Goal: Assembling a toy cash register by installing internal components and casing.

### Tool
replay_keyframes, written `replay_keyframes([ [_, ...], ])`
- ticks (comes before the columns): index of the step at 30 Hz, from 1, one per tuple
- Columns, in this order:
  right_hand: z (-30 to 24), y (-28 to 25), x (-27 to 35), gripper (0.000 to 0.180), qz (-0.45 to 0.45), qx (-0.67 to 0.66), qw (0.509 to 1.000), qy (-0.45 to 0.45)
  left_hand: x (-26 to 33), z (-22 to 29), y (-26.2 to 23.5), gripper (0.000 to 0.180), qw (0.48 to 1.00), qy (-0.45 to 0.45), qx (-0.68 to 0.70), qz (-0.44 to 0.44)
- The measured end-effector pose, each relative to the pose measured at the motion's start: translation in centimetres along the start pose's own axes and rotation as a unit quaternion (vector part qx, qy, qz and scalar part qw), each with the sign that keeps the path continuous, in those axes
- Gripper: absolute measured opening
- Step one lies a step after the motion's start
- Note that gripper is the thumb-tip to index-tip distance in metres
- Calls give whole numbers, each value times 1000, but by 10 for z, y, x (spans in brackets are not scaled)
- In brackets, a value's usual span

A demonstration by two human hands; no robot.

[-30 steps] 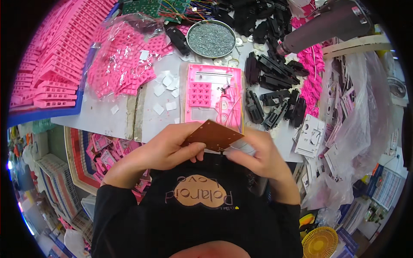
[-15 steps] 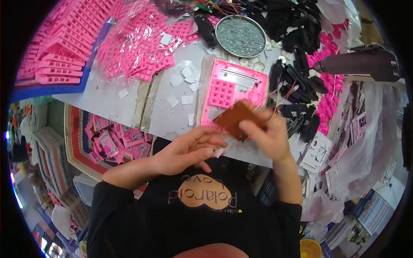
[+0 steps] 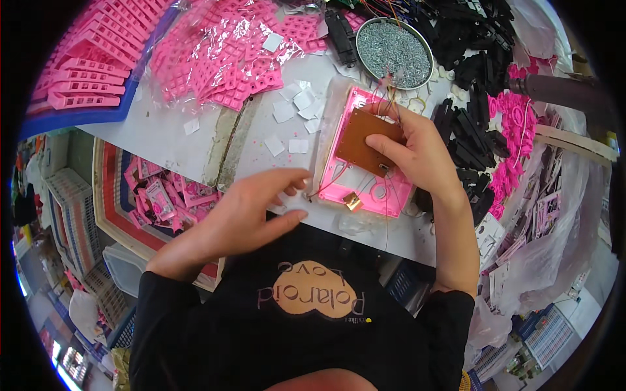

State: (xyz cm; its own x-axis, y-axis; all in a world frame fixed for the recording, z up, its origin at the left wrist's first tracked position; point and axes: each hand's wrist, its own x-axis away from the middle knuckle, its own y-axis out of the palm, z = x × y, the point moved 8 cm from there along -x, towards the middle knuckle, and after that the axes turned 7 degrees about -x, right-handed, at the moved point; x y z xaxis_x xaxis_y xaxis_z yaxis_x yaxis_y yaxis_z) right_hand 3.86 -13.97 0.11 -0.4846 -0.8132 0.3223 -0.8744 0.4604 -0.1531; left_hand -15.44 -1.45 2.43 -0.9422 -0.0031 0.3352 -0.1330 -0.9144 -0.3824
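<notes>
While the left hand [image 3: 244, 215] kinda hung there, thumb and fingers loosely apart, near the pink casing [image 3: 375, 204], the brown board [image 3: 364, 140] was right over that casing, pinched between the right hand [image 3: 420, 151]'s thumb and fingers.

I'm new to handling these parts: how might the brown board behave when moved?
The board is probably stiff: it looks flat in the right hand. It seems likely light, being thin-looking and held one-handed. The red wire near its edge would probably flop, since it curves loosely.
</notes>
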Motion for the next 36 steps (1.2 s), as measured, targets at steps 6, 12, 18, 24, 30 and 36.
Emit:
replay_keyframes([
  [6, 2, 2, 0, 44, -13, 18, 999, 23, -20, 1, -25, 47, 994, 35, -74, 75],
  [12, 3, 2, -2, 48, 14, 144, 989, 12, -35, 19, -23, 39, 972, 133, -142, 131],
  [18, -10, 2, 0, 48, 47, 184, 982, -15, -46, 30, -12, 39, 940, 233, -212, 131],
  [24, -46, 9, 13, 66, 152, 413, 898, -31, -50, 43, 14, 48, 857, 327, -387, 94],
  [30, -36, 46, 60, 66, 59, 479, 849, -217, -54, 45, 25, 55, 834, 315, -446, 77],
  [36, -33, 59, 60, 54, 30, 506, 845, -169, -62, 47, 29, 57, 835, 274, -477, -12],
])
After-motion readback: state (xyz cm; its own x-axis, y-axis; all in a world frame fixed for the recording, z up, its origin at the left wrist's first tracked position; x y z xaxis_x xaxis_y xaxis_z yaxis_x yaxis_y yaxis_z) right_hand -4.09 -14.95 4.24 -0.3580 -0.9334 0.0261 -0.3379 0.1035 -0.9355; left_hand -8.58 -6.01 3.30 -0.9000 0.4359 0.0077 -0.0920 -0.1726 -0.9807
